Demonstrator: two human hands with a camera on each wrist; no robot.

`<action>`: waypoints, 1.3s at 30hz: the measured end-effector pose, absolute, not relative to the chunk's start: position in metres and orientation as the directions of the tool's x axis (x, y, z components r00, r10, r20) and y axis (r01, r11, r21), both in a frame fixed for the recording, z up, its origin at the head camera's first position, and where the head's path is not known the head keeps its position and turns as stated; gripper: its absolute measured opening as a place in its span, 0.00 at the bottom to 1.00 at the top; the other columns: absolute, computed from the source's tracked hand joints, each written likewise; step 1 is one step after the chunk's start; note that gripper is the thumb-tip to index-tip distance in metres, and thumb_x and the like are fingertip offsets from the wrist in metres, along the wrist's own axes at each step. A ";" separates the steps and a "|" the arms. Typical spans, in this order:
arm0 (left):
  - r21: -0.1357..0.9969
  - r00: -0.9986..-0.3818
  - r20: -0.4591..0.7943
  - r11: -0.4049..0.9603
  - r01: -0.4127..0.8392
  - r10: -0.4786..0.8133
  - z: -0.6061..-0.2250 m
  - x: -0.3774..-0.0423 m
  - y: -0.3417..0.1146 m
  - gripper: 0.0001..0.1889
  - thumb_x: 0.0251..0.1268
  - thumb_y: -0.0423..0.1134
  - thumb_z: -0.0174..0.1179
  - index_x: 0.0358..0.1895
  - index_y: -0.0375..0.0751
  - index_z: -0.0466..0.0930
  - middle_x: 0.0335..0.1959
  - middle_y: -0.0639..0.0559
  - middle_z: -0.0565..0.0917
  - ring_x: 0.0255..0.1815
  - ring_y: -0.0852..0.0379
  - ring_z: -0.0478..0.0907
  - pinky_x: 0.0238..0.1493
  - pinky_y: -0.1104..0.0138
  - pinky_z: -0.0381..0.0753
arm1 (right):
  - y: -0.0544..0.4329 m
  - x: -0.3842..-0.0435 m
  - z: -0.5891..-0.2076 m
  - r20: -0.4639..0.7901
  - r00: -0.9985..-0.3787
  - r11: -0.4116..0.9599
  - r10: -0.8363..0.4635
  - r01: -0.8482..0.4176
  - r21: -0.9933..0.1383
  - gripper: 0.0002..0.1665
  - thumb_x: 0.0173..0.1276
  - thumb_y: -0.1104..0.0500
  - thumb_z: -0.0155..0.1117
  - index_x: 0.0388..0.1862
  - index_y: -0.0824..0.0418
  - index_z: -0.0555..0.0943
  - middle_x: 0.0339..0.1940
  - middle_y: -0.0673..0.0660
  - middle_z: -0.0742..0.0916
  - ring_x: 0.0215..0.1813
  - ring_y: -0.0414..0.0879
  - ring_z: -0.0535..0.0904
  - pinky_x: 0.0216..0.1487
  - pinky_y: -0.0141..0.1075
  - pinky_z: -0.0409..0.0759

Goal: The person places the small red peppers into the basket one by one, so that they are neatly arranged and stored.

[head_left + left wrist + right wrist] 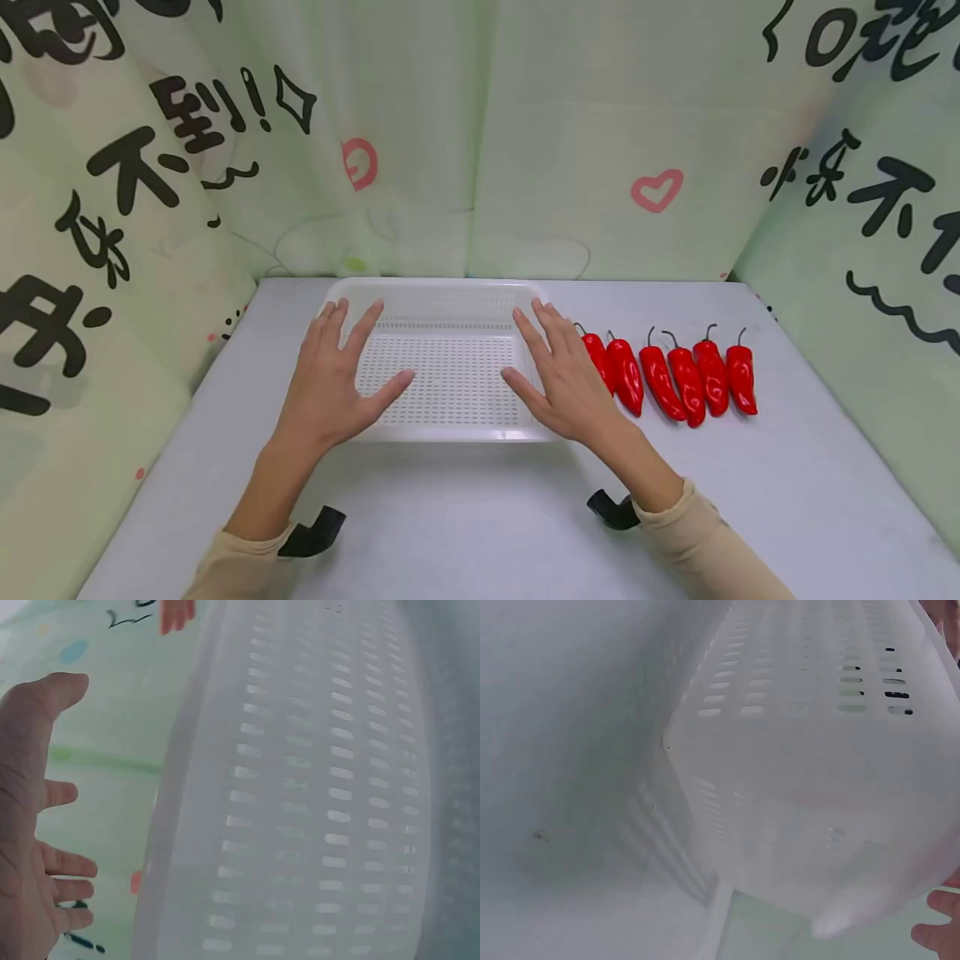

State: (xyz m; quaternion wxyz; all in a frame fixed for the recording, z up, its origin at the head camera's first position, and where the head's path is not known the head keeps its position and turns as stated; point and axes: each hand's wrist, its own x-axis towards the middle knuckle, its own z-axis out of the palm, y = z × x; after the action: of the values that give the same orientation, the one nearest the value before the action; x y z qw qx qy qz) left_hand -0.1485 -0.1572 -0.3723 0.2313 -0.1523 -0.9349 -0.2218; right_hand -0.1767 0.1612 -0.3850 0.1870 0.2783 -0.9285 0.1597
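Note:
A white perforated plastic basket (pixel 450 432) stands on the white table, its inside bare in the head view. My left hand (pixel 333 387) hovers over its left end with fingers spread and nothing held. Over the right end is my right hand (pixel 562 379), fingers likewise spread and without a load. Whether either hand touches the rim cannot be told. The left wrist view has the left hand (pixel 30 825) beside the slotted basket wall (pixel 300 787). In the right wrist view the basket (pixel 780 765) fills the middle, and fingertips of the right hand (pixel 941 922) show at the edge.
Several red peppers (pixel 658 383) with dark stems lie in a row to the right of the basket, the leftmost partly behind my right hand. A pale green curtain (pixel 480 150) with black lettering surrounds the table (pixel 465 517) on the back and sides.

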 end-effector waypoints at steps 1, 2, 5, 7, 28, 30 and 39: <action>0.372 -0.842 0.513 0.840 0.395 0.169 -0.373 -0.147 -0.160 0.47 0.57 0.60 0.68 0.80 0.51 0.61 0.77 0.30 0.62 0.79 0.31 0.54 0.74 0.33 0.57 | 0.163 -0.176 -0.386 0.453 -0.763 0.784 -0.460 -0.589 -0.196 0.49 0.71 0.44 0.61 0.84 0.56 0.53 0.83 0.63 0.58 0.83 0.60 0.52 0.78 0.62 0.58; 0.398 -0.840 0.520 0.828 0.396 0.152 -0.373 -0.144 -0.162 0.46 0.57 0.58 0.69 0.79 0.50 0.62 0.77 0.31 0.63 0.79 0.32 0.56 0.72 0.33 0.59 | 0.165 -0.175 -0.387 0.469 -0.753 0.775 -0.462 -0.600 -0.199 0.49 0.71 0.44 0.61 0.84 0.56 0.54 0.83 0.63 0.59 0.82 0.59 0.54 0.77 0.62 0.60; 0.462 -0.834 0.541 0.790 0.403 0.109 -0.376 -0.137 -0.169 0.44 0.57 0.52 0.70 0.77 0.46 0.65 0.76 0.34 0.66 0.77 0.33 0.59 0.69 0.32 0.63 | 0.172 -0.171 -0.391 0.514 -0.728 0.754 -0.454 -0.621 -0.213 0.48 0.69 0.46 0.63 0.83 0.57 0.56 0.82 0.63 0.62 0.80 0.59 0.58 0.74 0.62 0.66; 0.503 -0.834 0.547 0.764 0.404 0.081 -0.379 -0.133 -0.174 0.42 0.58 0.49 0.70 0.77 0.45 0.66 0.75 0.35 0.68 0.76 0.35 0.61 0.68 0.32 0.65 | 0.176 -0.169 -0.393 0.540 -0.715 0.737 -0.443 -0.634 -0.235 0.46 0.69 0.48 0.63 0.82 0.58 0.58 0.80 0.64 0.64 0.79 0.59 0.60 0.72 0.62 0.68; 0.722 -0.889 0.451 0.617 0.313 -0.075 -0.400 -0.137 -0.215 0.32 0.66 0.39 0.65 0.74 0.42 0.70 0.72 0.40 0.73 0.73 0.38 0.67 0.69 0.35 0.65 | 0.230 -0.164 -0.426 0.581 -0.760 0.707 -0.292 -0.581 -0.404 0.45 0.64 0.61 0.69 0.79 0.61 0.64 0.78 0.63 0.69 0.75 0.60 0.65 0.62 0.65 0.77; 0.719 -0.908 0.413 0.635 0.282 -0.065 -0.401 -0.138 -0.217 0.33 0.67 0.41 0.65 0.75 0.42 0.68 0.73 0.39 0.72 0.74 0.36 0.66 0.68 0.33 0.64 | 0.233 -0.166 -0.429 0.569 -0.775 0.702 -0.275 -0.566 -0.432 0.44 0.63 0.62 0.69 0.79 0.62 0.64 0.77 0.64 0.70 0.75 0.60 0.65 0.62 0.66 0.76; 0.725 -0.952 0.302 0.658 0.202 -0.040 -0.404 -0.146 -0.227 0.30 0.65 0.31 0.62 0.72 0.39 0.70 0.72 0.34 0.71 0.73 0.33 0.65 0.69 0.34 0.65 | 0.246 -0.182 -0.438 0.528 -0.825 0.715 -0.199 -0.491 -0.498 0.41 0.65 0.63 0.70 0.75 0.65 0.67 0.71 0.67 0.74 0.68 0.63 0.71 0.55 0.66 0.81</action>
State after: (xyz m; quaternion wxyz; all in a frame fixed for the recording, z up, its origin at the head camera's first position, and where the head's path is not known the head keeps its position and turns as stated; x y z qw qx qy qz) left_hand -0.1459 -0.2274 -0.4041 0.1477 -0.0450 -0.8984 -0.4110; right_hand -0.1816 0.2463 -0.4384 0.2245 0.1921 -0.8983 0.3252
